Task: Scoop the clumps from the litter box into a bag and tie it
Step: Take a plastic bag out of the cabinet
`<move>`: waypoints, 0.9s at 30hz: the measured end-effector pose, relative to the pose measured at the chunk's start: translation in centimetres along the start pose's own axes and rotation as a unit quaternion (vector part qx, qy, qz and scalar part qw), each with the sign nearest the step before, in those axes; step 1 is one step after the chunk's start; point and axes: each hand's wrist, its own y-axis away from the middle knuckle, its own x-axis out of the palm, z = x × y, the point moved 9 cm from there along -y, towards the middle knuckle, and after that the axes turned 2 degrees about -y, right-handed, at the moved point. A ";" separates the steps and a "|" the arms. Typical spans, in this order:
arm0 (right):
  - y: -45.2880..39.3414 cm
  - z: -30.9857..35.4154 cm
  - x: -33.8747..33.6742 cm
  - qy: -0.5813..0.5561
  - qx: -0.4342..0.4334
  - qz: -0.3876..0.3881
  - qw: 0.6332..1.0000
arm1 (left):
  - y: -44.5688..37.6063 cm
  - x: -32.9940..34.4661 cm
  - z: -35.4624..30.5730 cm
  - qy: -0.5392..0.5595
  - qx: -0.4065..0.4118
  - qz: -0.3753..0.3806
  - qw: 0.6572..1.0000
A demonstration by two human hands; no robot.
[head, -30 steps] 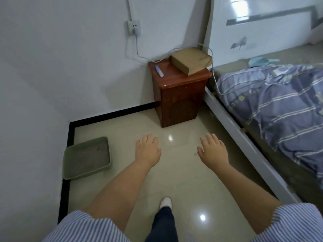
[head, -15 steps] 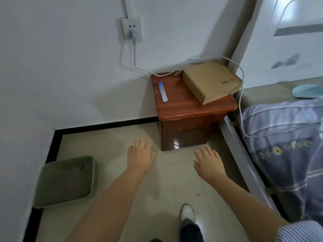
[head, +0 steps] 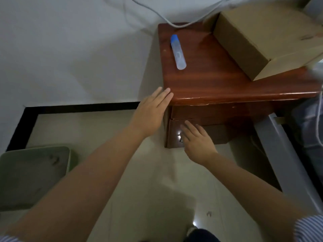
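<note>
A green litter box [head: 69, 158] filled with grey litter sits on the floor at the lower left, in the wall corner. My left hand [head: 151, 113] is stretched out flat, its fingertips at the front left corner of a reddish wooden nightstand [head: 209, 81]. My right hand [head: 196, 141] lies with straight fingers against the nightstand's lower front panel. Both hands hold nothing. No bag or scoop is in view.
On the nightstand lie a clear tube with a blue cap [head: 178, 51] and a cardboard box [head: 258, 35]. A white cable [head: 167, 18] runs down the wall. A grey bed frame [head: 286, 159] stands to the right. My shoe [head: 192, 230] is on the pale tiled floor.
I have moved close to the nightstand. Both hands went forward: the left one reached the top's corner, the right one the lower front panel. The litter box slid to the lower left of view.
</note>
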 end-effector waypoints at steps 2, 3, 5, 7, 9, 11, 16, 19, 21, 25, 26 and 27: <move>-1.9 0.4 1.7 0.045 -0.039 -0.035 0.998 | -0.2 0.9 0.1 -0.011 0.041 -0.081 0.996; -2.9 0.3 2.6 0.066 -0.049 -0.054 0.995 | -0.2 0.8 0.1 -0.015 0.057 -0.128 0.990; -4.4 0.0 4.1 0.109 -0.040 -0.087 0.989 | 0.1 0.9 0.1 -0.007 0.081 -0.206 0.975; -5.0 0.0 4.7 0.118 -0.035 -0.144 0.982 | 0.1 1.1 0.2 -0.011 0.110 -0.256 0.960; -5.6 -0.2 5.6 0.137 -0.041 -0.213 0.967 | -0.1 1.3 0.3 -0.029 0.120 -0.278 0.953; -6.0 -0.1 5.8 0.156 -0.033 -0.226 0.961 | -0.2 1.1 0.4 -0.029 0.108 -0.288 0.951; -6.5 0.9 5.2 0.193 -0.045 -0.213 0.957 | -0.3 0.8 0.7 0.012 0.079 -0.238 0.968; -6.9 1.2 4.6 0.152 -0.035 -0.257 0.954 | -0.5 0.6 0.5 -0.008 0.074 -0.211 0.975; -6.6 1.2 4.1 0.093 -0.004 -0.299 0.950 | -0.2 0.6 0.3 -0.018 0.066 -0.210 0.975; -3.2 1.0 4.2 0.004 0.064 -0.391 0.918 | -0.3 0.9 0.1 -0.020 0.049 -0.178 0.983; -1.6 0.9 4.5 -0.012 0.077 -0.416 0.906 | -0.3 0.9 -0.2 -0.030 0.047 -0.169 0.984; 0.1 0.8 4.9 -0.025 0.087 -0.444 0.891 | -0.2 1.0 -0.6 -0.045 0.049 -0.171 0.983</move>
